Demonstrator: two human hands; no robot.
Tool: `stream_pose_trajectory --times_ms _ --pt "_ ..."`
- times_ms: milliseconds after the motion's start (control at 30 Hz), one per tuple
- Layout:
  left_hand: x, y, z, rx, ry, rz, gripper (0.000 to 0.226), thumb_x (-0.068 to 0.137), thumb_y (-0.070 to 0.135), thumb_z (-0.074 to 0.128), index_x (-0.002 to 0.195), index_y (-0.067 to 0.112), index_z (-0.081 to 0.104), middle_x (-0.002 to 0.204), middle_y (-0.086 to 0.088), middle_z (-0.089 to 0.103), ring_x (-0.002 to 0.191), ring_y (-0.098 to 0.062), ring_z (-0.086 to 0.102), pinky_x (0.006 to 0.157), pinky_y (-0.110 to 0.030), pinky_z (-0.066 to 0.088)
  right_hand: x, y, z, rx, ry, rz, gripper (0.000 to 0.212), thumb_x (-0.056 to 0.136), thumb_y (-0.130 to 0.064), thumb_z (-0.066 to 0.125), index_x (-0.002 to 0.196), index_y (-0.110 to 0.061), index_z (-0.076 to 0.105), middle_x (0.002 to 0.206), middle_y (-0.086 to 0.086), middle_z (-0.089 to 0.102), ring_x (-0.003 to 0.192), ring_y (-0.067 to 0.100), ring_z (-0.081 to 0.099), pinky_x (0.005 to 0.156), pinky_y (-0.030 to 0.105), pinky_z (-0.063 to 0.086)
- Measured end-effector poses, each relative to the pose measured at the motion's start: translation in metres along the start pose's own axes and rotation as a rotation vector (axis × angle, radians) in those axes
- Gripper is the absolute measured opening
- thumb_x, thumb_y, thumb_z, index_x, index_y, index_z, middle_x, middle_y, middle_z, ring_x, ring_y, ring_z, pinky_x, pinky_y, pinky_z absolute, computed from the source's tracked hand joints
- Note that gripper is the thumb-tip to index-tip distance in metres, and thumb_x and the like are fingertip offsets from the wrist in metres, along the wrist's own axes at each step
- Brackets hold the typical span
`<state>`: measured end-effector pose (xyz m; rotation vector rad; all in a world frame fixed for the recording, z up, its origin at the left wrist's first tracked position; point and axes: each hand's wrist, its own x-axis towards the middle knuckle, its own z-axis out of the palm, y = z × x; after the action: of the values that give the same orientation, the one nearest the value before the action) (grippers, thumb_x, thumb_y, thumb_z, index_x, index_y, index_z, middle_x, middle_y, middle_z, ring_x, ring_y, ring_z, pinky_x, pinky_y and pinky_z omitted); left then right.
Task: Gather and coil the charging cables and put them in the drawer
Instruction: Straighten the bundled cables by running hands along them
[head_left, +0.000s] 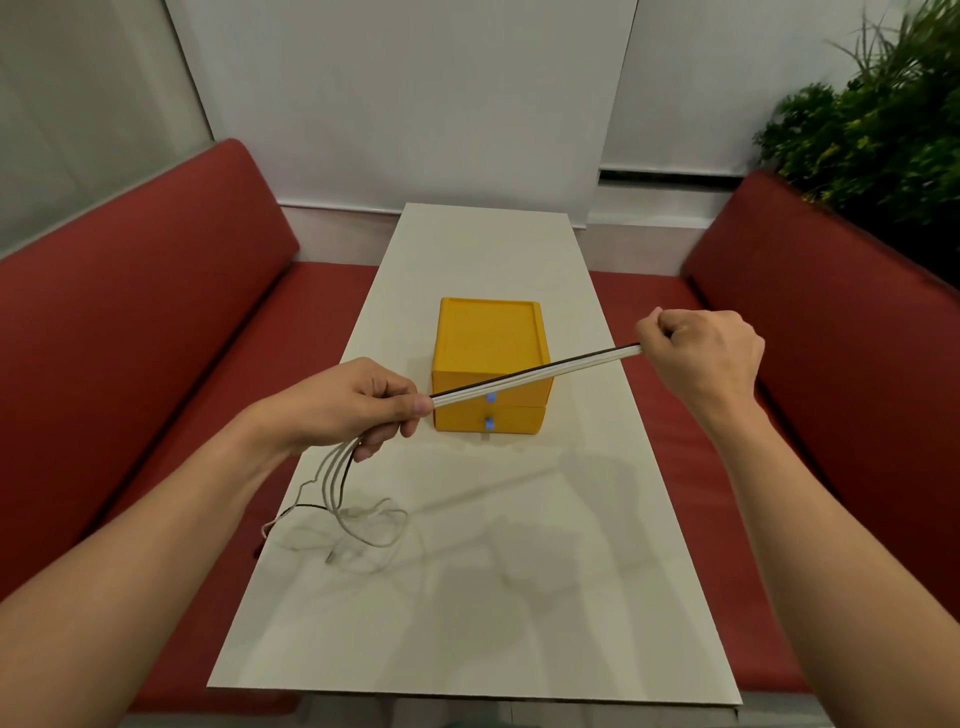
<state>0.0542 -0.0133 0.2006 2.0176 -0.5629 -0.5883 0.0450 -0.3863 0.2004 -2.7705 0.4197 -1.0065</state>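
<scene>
Above the white table (519, 597), the charging cables (535, 371) run taut between the left hand (340, 408) and right hand (698, 353), each fist gripping the bundle; gathering looks done; loose tails trail uncoiled on the table; both drawers of the yellow drawer box (491, 358) sit closed.

Red benches (156, 322) flank white table (467, 597); plant (878, 130) right.
</scene>
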Motion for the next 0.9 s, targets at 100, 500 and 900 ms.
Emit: stream_pose_trajectory --times_ms 100,500,900 --pt "-0.002 -0.001 0.0 0.005 0.011 -0.008 0.038 0.1 0.035 0.062 0.074 0.007 0.066 0.05 -0.011 0.05 0.041 -0.021 0.05 0.052 -0.022 0.045 0.005 0.004 0.006 -0.009 0.001 -0.002 0.048 0.096 -0.034 0.052 0.061 -0.002 0.061 0.043 0.001 0.035 0.051 0.034 0.043 0.055 0.031 0.032" --pt "-0.01 -0.007 -0.018 0.069 0.07 -0.009 0.041 0.1 0.042 0.057 0.07 0.015 0.065 0.057 0.005 0.034 0.055 -0.014 0.026 0.052 -0.031 0.024 0.01 0.019 0.011 -0.008 0.078 0.063 0.048 0.096 -0.031 0.053 0.059 -0.001 0.059 0.044 -0.001 0.031 0.05 0.035 0.041 0.056 0.032 0.03" --pt "-0.019 -0.013 -0.041 0.095 0.092 0.113 0.052 0.085 0.064 0.064 0.069 0.014 0.066 0.051 -0.008 0.048 0.049 -0.02 0.042 0.054 -0.031 0.038 0.02 0.03 0.002 0.016 0.087 0.099 0.045 0.096 -0.034 0.053 0.066 -0.003 0.067 0.05 0.007 0.041 0.056 0.033 0.041 0.06 0.035 0.035"
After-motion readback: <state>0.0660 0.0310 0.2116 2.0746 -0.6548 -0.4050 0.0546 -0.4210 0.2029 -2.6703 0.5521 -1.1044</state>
